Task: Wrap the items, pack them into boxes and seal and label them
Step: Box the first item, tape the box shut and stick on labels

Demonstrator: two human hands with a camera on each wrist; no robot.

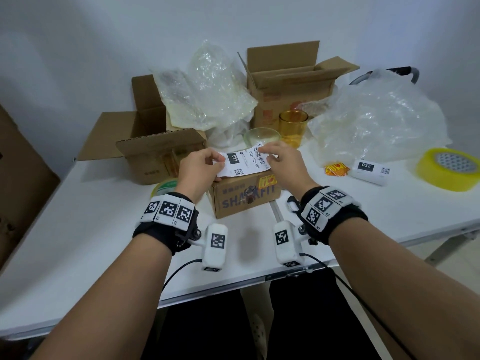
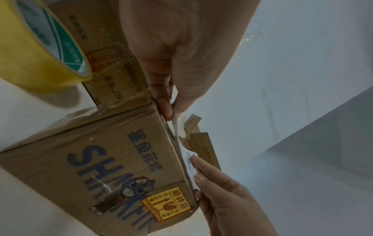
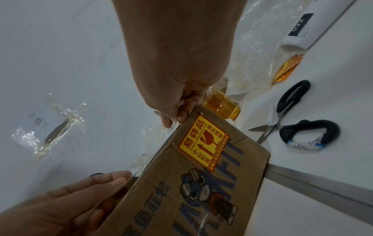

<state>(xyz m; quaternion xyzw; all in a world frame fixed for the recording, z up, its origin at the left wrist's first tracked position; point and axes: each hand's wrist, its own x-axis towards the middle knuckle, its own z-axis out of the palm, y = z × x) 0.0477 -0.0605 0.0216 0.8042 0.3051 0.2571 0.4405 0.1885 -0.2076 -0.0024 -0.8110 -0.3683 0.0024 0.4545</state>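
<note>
Cardboard "SHARKFIT" box (image 1: 245,197) sits closed on the white desk (image 1: 91,229), right in front of you, w/ a yellow fragile sticker (image 1: 268,181) on its front top corner. You hold a white shipping label (image 1: 244,162) flat over the box top: left hand (image 1: 201,168) pinches its left end btwn thumb & fingers (image 2: 167,110), right hand (image 1: 283,163) pinches the barcode end the same way. Amber glass cup (image 1: 293,126) & clear bowl (image 1: 262,137) stand just behind the box, beside crumpled bubble wrap (image 1: 376,123). Two open cartons (image 1: 291,81) at the back. Yellow tape roll (image 1: 452,168) far right, label roll (image 1: 371,171) near it, scissors (image 3: 282,110) right of the box, 2nd tape roll (image 2: 40,47) by your left wrist
</note>
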